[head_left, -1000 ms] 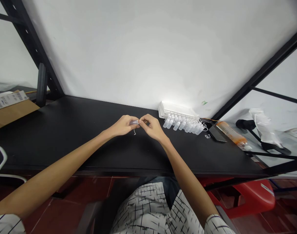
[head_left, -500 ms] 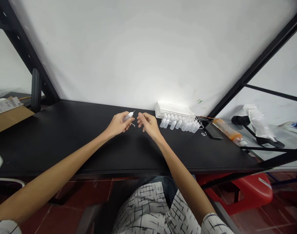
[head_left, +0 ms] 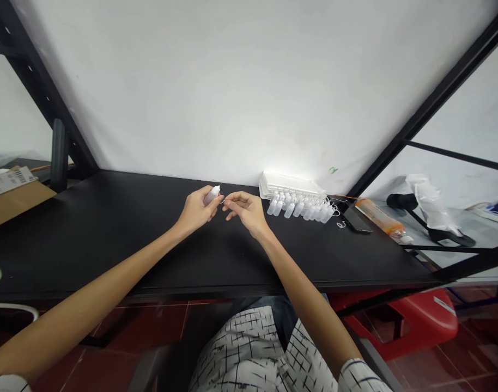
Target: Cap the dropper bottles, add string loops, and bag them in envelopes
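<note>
My left hand is wrapped round a small white squeeze bottle with a thin needle-like tip, tilted up toward the wall. Close beside it, my right hand pinches a thin white cord between thumb and forefinger, near the left fingertips. How the cord joins the bottle is hidden by my fingers. To the right of my hands, several similar bottles lie in a row with white loops, against a stack of white flat pieces.
A phone and a clear bottle with orange ends lie at the right of the black table. A cardboard box is at far left. Black metal posts frame the sides. A red plastic stool stands below right.
My right hand has moved slightly left to the bottle, and its thumb and forefinger have closed on the loose end of the cord. My left hand keeps its hold on the bottle.
</note>
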A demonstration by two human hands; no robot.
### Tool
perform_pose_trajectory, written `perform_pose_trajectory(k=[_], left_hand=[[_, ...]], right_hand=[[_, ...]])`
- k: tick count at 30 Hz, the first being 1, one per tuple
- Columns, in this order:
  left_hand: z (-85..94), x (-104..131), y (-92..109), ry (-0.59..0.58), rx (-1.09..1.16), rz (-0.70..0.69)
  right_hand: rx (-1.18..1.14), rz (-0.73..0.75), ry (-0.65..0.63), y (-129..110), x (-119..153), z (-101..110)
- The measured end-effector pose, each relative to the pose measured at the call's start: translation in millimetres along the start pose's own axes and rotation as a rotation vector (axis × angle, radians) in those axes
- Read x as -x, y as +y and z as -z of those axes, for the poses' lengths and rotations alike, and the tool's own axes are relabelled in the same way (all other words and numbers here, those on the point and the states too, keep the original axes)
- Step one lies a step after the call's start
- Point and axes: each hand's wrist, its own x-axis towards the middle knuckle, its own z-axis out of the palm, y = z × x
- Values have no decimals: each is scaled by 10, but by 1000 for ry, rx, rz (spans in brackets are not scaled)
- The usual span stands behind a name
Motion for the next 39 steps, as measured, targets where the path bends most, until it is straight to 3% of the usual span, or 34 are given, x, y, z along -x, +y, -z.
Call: perform_pose_trajectory(k=[4, 10, 17, 29, 39], left_hand=[[33, 40, 73, -37, -94, -51], [49, 92, 126, -270, 201, 74], [49, 94, 115, -268, 189, 37], [34, 102, 137, -292, 333, 134], [78, 94, 134, -289, 123, 80]], right_hand=[[53, 65, 24, -91, 6, 64], [105, 94, 27, -194, 16, 143], [79, 85, -1, -211, 37, 128], [92, 80, -36, -240, 65, 129], [281, 151, -73, -245, 89, 181]])
